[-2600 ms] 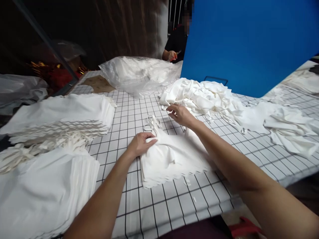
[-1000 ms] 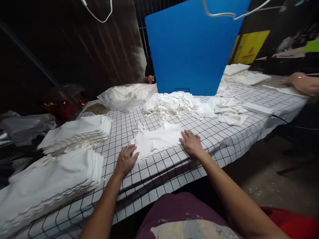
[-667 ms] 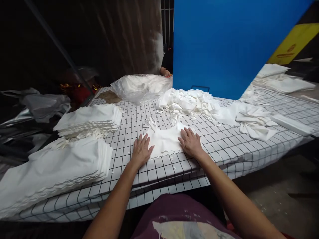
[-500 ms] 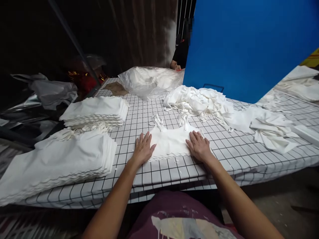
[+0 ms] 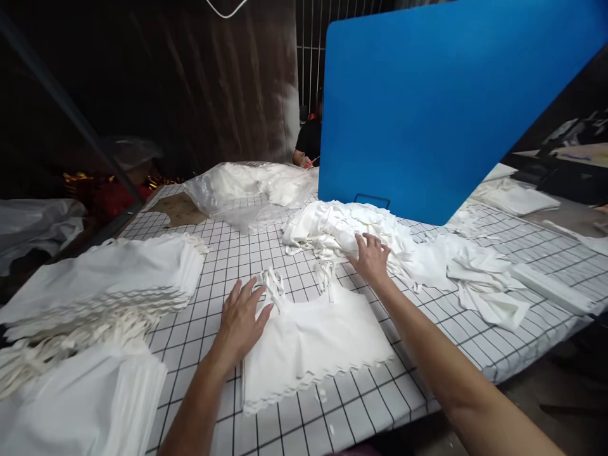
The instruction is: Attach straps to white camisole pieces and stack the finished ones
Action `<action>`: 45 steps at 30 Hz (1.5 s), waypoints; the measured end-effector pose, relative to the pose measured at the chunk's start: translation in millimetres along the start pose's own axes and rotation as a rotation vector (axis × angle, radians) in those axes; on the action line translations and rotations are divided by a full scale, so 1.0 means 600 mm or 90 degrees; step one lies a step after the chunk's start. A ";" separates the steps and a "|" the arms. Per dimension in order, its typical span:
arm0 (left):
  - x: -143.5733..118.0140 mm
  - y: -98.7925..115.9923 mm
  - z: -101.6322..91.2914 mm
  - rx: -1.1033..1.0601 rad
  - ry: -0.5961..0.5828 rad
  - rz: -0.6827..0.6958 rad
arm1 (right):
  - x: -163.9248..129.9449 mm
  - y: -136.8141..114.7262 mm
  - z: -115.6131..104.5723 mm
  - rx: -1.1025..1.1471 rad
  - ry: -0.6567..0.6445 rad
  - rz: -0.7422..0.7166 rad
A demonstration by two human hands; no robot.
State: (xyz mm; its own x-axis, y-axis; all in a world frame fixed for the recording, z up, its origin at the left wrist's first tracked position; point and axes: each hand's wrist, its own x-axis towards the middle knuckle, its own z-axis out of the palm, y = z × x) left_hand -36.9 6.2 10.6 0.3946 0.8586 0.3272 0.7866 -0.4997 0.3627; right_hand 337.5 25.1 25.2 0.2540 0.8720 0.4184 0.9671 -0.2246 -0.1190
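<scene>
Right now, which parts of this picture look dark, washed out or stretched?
In the head view, the backdrop is very dark; the white garment by the left hand is pale, its folds faint; in that same view, the blue board looks stretched toward the upper right.

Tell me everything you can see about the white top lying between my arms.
The white top looks like soft, thin fabric, with a scooped neckline, thin straps bunched at both upper corners and a wavy hem. It lies flat but slightly creased on the checked tablecloth, its hem towards you. Your left hand overlaps its left edge in view; whether it touches is unclear.
</scene>
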 end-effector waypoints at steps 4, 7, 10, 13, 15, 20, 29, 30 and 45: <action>0.060 0.058 -0.007 -0.093 -0.068 0.045 | 0.078 0.029 0.006 0.007 -0.064 -0.017; 0.086 0.096 0.001 -0.162 -0.125 0.081 | 0.091 0.057 -0.031 0.040 -0.082 -0.055; 0.113 0.135 0.017 -0.234 -0.206 0.082 | 0.079 0.075 -0.090 0.134 -0.069 -0.077; 0.141 0.180 0.036 -0.314 -0.257 0.077 | 0.044 0.072 -0.164 0.314 -0.026 -0.109; 0.159 0.213 0.045 -0.375 -0.232 0.050 | 0.011 0.058 -0.220 0.488 0.021 -0.122; 0.171 0.298 0.041 -0.621 -0.212 0.111 | -0.061 0.005 -0.321 0.845 0.078 -0.058; 0.082 0.276 0.029 -1.034 -0.463 -0.052 | -0.108 -0.029 -0.213 0.986 -0.426 0.128; 0.079 0.267 0.032 -1.037 -0.431 -0.091 | -0.112 -0.033 -0.201 0.993 -0.476 0.122; 0.096 0.033 -0.043 -0.737 -0.244 -0.304 | -0.090 0.058 -0.114 0.841 -0.647 0.000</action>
State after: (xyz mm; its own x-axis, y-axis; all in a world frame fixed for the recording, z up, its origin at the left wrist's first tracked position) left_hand -10.9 42.7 59.0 0.4524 0.8590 -0.2396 0.0994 0.2184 0.9708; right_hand 358.1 -59.4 59.9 -0.3674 0.8997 -0.2356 0.1596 -0.1886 -0.9690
